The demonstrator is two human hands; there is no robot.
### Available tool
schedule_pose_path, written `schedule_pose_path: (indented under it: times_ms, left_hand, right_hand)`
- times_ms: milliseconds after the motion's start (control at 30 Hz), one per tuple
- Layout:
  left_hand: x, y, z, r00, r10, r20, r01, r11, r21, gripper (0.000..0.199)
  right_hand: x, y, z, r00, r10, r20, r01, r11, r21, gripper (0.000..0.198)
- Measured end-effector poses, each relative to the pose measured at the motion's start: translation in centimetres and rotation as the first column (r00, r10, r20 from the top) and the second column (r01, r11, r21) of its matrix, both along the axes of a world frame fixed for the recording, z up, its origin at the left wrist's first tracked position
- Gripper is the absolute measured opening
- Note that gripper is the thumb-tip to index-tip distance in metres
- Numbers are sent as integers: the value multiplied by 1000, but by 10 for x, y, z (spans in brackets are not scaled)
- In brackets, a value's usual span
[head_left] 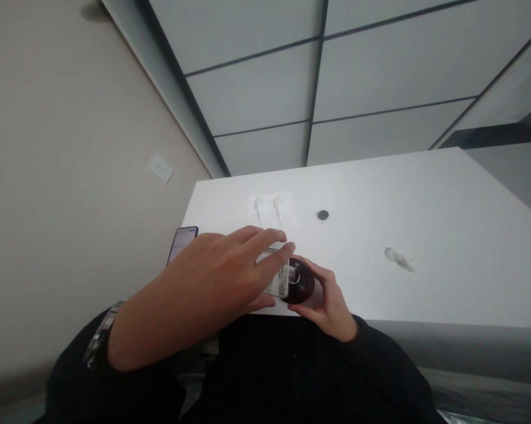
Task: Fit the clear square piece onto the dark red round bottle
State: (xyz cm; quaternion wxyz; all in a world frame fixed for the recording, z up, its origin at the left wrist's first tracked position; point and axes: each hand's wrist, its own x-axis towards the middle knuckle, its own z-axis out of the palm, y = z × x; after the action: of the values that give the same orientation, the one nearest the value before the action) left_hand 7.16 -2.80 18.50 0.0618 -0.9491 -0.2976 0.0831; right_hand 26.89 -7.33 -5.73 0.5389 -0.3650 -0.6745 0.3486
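My left hand (236, 265) is closed around a clear, square-sided container (279, 287), its fingers over the top and its thumb below. The container is tipped on its side, with its narrow neck against the mouth of a dark brown round bottle (307, 285). Whether liquid passes between them I cannot tell. My right hand (335, 303) grips that bottle from the right, fingers behind it and thumb in front. Part of the container is hidden under my left hand.
On the white table (358, 294) lie a small dark disc (323, 215), a crumpled whitish piece (399, 259) and two white long-stemmed items (277, 204) on a pale sheet. A phone (183, 241) rests at the left edge, near the wall. Panelled doors (256, 100) stand behind.
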Motion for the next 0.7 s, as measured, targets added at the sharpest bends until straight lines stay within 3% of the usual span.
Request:
schedule_pose_path:
  times_ms: [700]
  left_hand:
    - [16,1,9,996,9,-90,-7,1000,16,34]
  right_hand:
    - [-1,0,-1,1000,-8,0,8,1000,-18,90]
